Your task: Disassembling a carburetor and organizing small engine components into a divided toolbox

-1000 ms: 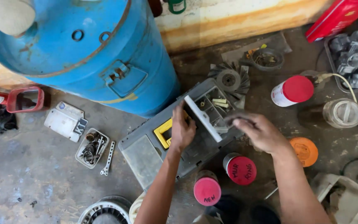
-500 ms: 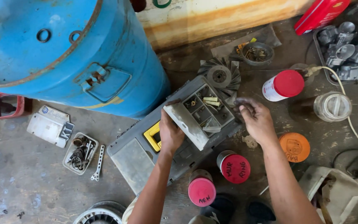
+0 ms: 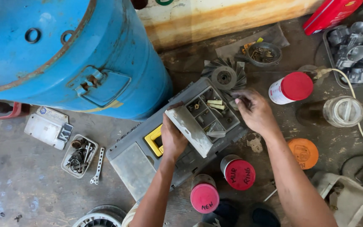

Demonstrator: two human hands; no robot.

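Toolbox: grey plastic toolbox [image 3: 139,162] with a yellow latch [image 3: 154,140] lies flat on the concrete floor [image 3: 17,185], right up against the blue drum [image 3: 64,54].
Compartment tray: the toolbox's small-parts compartment [image 3: 209,113] sits open at the far end, with little pale and brass bits showing in its cells.
Clear lid: the flap [image 3: 189,131] over that compartment is tipped up, and the left hand has it.
Left hand: left hand [image 3: 174,136] is closed over the near edge of the flap, thumb on one side, fingers wrapped around the other, holding it up.
Right hand: right hand [image 3: 253,111] is at the far corner of the compartment, fingers curled in narrow and pinched together at the tips; whether anything small sits between them I cannot tell.
Behind the tray: a finned metal wheel [image 3: 224,77] lies just beyond the toolbox, touching its far edge.
Right side: a white can with a red cap [image 3: 290,87] stands near the right hand, a clear jar [image 3: 342,111] beside it, and an orange lid [image 3: 302,153] lies flat by the forearm.
Near side: two pink-capped cans [image 3: 239,173] stand just beside the toolbox.
Left side: a small tray of hardware [image 3: 79,155] sits well apart.
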